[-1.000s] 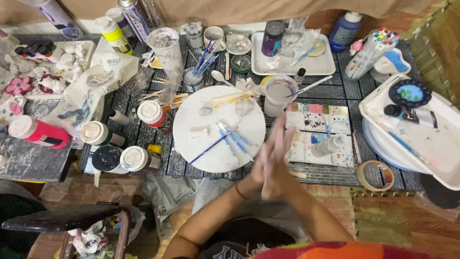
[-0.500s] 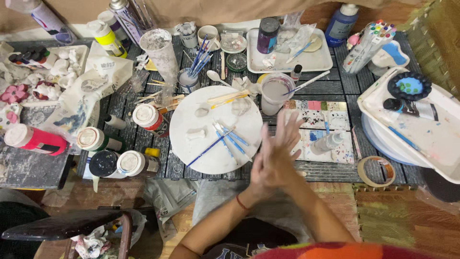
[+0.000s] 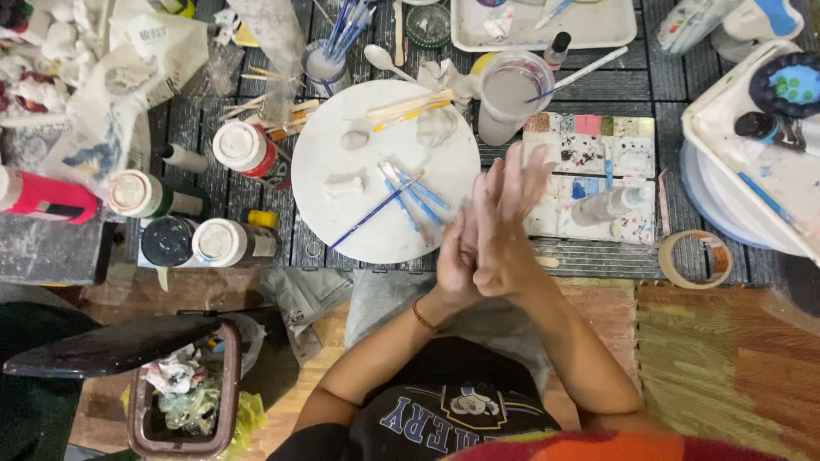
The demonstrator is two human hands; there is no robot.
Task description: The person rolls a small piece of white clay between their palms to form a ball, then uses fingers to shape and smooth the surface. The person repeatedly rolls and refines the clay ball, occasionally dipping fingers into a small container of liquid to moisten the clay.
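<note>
My left hand point(image 3: 455, 263) and my right hand point(image 3: 506, 218) are pressed palm to palm, fingers stretched out and blurred, with nothing visible between them. They hover over the near edge of the dark slatted table, just right of a round white plate point(image 3: 325, 154). On the plate lie several blue-handled brushes point(image 3: 401, 198), wooden sticks point(image 3: 410, 107) and small white clay pieces point(image 3: 344, 183). A red bracelet point(image 3: 423, 318) circles my left wrist. Beyond my fingertips sit a paint-stained tile palette point(image 3: 589, 145) and a cup of cloudy water point(image 3: 506, 94).
Paint bottles point(image 3: 243, 149) and a red bottle point(image 3: 43, 198) crowd the left side. A cup of brushes point(image 3: 329, 60) and a white tray point(image 3: 598, 30) stand at the back, another tray point(image 3: 769, 162) at the right. A tape roll point(image 3: 694, 258) lies near the edge; a bin point(image 3: 184, 393) stands on the floor.
My hands stay pressed together and slide against each other, the right fingers shifting slightly. The view has moved closer to the table and a little to the right.
</note>
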